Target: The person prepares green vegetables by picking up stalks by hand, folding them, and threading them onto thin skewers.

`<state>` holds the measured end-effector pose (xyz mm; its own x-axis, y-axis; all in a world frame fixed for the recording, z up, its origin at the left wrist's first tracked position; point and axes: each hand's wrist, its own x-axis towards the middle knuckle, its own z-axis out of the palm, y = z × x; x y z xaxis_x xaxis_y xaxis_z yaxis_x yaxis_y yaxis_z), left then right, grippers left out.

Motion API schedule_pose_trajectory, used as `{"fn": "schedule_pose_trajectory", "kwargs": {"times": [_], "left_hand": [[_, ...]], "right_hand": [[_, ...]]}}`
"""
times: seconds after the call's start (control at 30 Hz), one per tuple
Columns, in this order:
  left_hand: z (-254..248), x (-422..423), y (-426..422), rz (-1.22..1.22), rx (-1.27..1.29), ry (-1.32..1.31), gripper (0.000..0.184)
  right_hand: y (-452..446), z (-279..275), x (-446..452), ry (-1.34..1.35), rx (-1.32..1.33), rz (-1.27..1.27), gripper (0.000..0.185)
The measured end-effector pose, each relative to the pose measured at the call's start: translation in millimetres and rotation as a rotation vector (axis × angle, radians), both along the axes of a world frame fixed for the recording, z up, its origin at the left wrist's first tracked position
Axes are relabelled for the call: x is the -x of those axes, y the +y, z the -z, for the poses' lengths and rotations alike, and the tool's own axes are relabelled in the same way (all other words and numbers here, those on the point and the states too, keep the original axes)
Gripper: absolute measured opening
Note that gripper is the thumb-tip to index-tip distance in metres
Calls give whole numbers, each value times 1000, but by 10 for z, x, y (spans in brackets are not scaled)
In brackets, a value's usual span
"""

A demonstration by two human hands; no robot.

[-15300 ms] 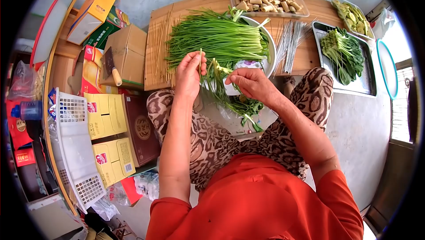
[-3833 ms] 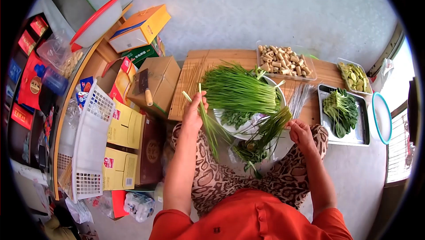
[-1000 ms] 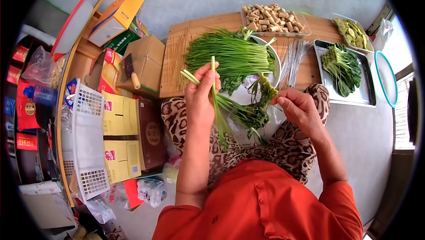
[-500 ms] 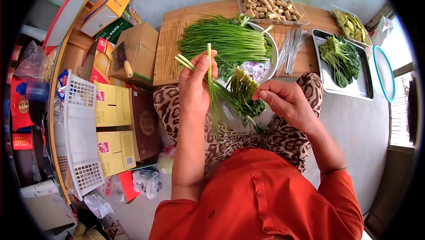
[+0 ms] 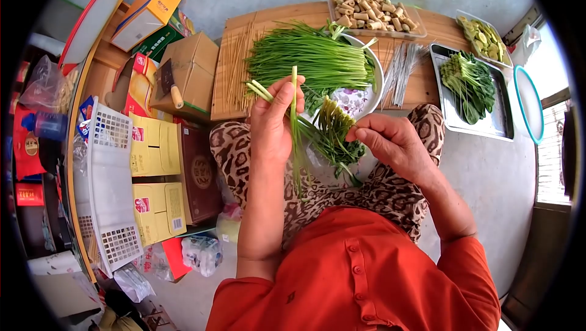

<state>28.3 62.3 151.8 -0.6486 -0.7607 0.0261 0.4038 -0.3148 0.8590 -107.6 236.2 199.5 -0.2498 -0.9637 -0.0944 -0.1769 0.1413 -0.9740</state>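
My left hand (image 5: 278, 117) is closed around a few garlic chive stalks (image 5: 294, 87), their pale cut ends sticking up past the fingers and their green leaves trailing below. Just right of it hangs a bundle of folded chives (image 5: 334, 133), packed side by side with the leaf ends loose underneath. The thumb and forefinger of my right hand (image 5: 387, 142) pinch this bundle at its right edge; whether a skewer runs through it is hidden. Behind both hands, a large pile of chives (image 5: 305, 56) lies across a white floral bowl (image 5: 356, 100).
On the wooden table (image 5: 235, 108) lie thin wooden sticks (image 5: 241, 65) and metal skewers (image 5: 403, 71). A tub of tan rolled pieces (image 5: 372, 14) stands at the back. To the right is a metal tray (image 5: 452, 120) with bundled greens (image 5: 469, 84). Boxes (image 5: 155, 148) crowd the left.
My left hand with the chive stalks has shifted slightly right and down. The right hand keeps its pinch on the bundle, almost unmoved.
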Motion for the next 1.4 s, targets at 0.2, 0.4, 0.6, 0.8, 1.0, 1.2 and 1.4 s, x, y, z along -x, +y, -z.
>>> {"fn": "schedule_pose_trajectory", "kwargs": {"times": [0.2,0.4,0.6,0.8,1.0,1.2,1.4], "left_hand": [[0,2,14,-10,-6,-9,25],[-17,-3,8,-4,4,-19,24],[-67,-29,-33,13,38,-39,21],[-95,-40,-43,48,102,-56,21],[-98,-45,-54,100,128,-85,22],[-101,-48,-70,107,125,-71,22],[-103,-64,-63,104,56,-42,24]], "right_hand": [[10,5,4,15,-11,2,21],[15,-2,21,45,-2,-7,21],[30,-40,44,46,-18,-4,22],[67,-46,89,1,-33,-8,20],[78,-47,93,-97,-19,-6,20],[89,-66,88,-123,-62,-1,21],[93,-81,59,-163,-55,-14,21]]}}
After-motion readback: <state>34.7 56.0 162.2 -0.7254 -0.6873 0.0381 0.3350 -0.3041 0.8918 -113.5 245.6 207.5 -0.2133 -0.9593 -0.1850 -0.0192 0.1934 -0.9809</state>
